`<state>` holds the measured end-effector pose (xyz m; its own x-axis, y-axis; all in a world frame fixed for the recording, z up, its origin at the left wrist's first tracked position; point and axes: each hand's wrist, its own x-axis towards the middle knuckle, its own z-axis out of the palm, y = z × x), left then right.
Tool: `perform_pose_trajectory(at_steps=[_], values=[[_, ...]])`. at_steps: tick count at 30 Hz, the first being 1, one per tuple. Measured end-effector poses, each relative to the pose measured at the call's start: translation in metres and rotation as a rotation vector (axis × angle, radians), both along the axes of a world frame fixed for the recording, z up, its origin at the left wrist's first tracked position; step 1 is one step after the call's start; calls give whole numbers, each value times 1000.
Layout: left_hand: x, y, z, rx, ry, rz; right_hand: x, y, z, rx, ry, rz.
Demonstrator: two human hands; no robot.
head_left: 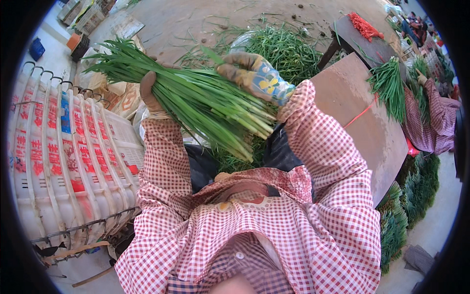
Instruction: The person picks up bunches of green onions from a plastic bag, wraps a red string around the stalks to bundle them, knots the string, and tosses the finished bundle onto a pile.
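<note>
A big bunch of garlic chives (196, 93) lies slantwise in front of me, leaf tips to the upper left and pale cut stems to the lower right. My left hand (150, 93), in a soiled brown glove, is closed around its leafy part with the thumb on top; most of its fingers are hidden beneath. Above the stem half is my right hand (259, 78), in a dirty glove with a blue, yellow-flowered back. Its fingers are bent together, and a short green leaf (211, 55) sticks out at their tips.
Loose green leaves (284, 51) are heaped on the floor beyond. A white crate (122, 142) stands at left. At right are a brown board (360, 122), a dark bench (387, 46) with red ties (364, 27), and a chive bundle (389, 88). Another person's sleeve (440, 115) shows far right.
</note>
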<state>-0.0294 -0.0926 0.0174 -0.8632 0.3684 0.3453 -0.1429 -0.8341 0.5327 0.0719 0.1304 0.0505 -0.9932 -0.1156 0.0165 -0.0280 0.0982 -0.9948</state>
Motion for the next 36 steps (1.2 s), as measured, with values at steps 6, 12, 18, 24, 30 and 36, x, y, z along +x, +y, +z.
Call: perform_pose_trajectory(at_steps=[6,12,18,24,30,36], values=[[-29,-21,-2,-233,-182,237,-4,12,-14,-927,92,-300],[-36,-28,18,-203,-174,186,29,84,-16,-409,104,-434],[-20,-1,34,-282,-156,136,17,15,25,854,912,60],[-28,7,33,-318,-151,98,7,4,36,1182,361,388],[-51,-14,38,-267,-138,192,5,-11,50,1045,68,303],[-86,-63,60,-252,-56,388,12,-9,-23,847,228,83]])
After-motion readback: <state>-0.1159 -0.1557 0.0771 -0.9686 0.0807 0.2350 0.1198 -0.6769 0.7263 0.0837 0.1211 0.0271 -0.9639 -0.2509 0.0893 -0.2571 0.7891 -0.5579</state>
